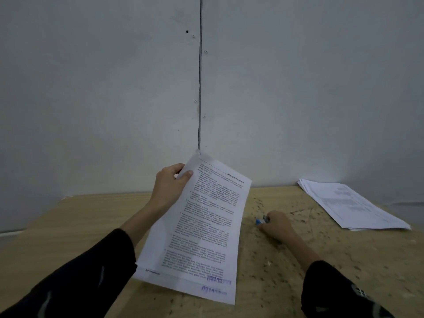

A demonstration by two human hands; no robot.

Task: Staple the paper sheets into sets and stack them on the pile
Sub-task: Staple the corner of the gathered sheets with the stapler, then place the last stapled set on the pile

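Nearest the person, two dark sleeves (75, 278) reach out over the wooden worktop (344, 260), whose surface is speckled and scratched toward its right side. The left hand (171, 184) pinches the top left corner of a printed set of sheets (202, 228), thumb on the front, holding it tilted above the worktop's middle. The right hand (276, 224) rests on the worktop, fingers closed around a small blue stapler (262, 220). Farther off, the pile of papers (351, 205) lies at the far right corner against the grey wall (114, 88).
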